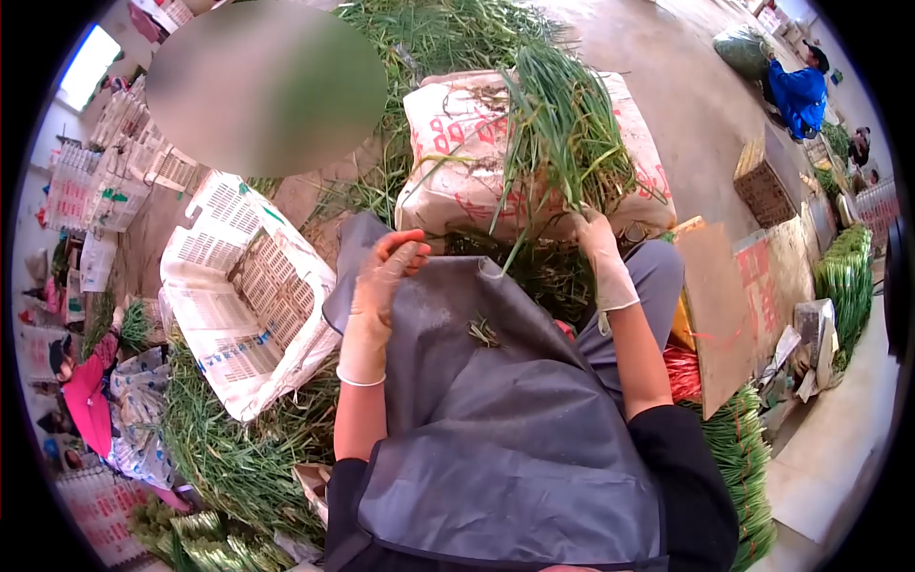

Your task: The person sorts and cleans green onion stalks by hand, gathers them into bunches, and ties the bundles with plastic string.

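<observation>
My right hand, in a thin pale glove, has its fingers closed on the near ends of some long green chive-like stalks. The stalks lie in a loose heap over a block wrapped in white sacking with red print. My left hand, gloved as well, is raised above the apron at my left knee. Its fingers are bent and apart, with nothing seen between them. On my dark grey apron lie a few short green scraps.
To my left stands a white woven-plastic-lined basket, with loose greens around it. A cardboard sheet leans by my right knee, near bundled green stalks. A person in blue is far right; another in pink sits left.
</observation>
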The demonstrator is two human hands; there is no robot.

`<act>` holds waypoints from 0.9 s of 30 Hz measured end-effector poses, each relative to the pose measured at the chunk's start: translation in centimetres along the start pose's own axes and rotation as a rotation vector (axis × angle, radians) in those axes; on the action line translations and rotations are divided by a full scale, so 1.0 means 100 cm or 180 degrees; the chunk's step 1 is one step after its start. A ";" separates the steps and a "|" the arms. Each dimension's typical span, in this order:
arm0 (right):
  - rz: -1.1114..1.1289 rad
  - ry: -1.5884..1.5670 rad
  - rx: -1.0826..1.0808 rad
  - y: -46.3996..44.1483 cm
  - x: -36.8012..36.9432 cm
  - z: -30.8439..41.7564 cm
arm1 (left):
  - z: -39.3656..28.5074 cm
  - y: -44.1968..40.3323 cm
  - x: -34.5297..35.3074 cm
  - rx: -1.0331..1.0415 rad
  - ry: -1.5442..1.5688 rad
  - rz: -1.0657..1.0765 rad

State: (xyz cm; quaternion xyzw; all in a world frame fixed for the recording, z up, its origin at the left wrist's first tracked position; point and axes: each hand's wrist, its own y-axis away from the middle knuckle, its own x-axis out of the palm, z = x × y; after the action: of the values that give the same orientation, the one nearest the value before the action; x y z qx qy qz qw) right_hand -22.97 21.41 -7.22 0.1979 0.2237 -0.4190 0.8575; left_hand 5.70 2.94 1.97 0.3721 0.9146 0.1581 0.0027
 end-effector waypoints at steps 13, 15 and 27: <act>-0.0413 -0.1262 -0.0725 0.053 -0.020 0.093 | 0.004 -0.007 0.013 -0.0166 0.0024 0.0133; -0.0550 -0.0359 -0.1057 0.050 0.016 0.091 | 0.004 -0.007 0.009 -0.0010 -0.0023 0.0099; 0.1214 0.2274 -0.1071 0.017 0.079 0.040 | 0.006 0.025 -0.051 0.0231 0.0460 -0.0977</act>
State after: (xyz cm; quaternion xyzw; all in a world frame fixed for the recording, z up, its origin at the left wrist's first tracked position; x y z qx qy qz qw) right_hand -16.34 15.27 -8.00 0.2257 0.5309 -0.1161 0.8086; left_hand 11.21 1.31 1.57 0.2156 0.9636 0.1491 -0.0524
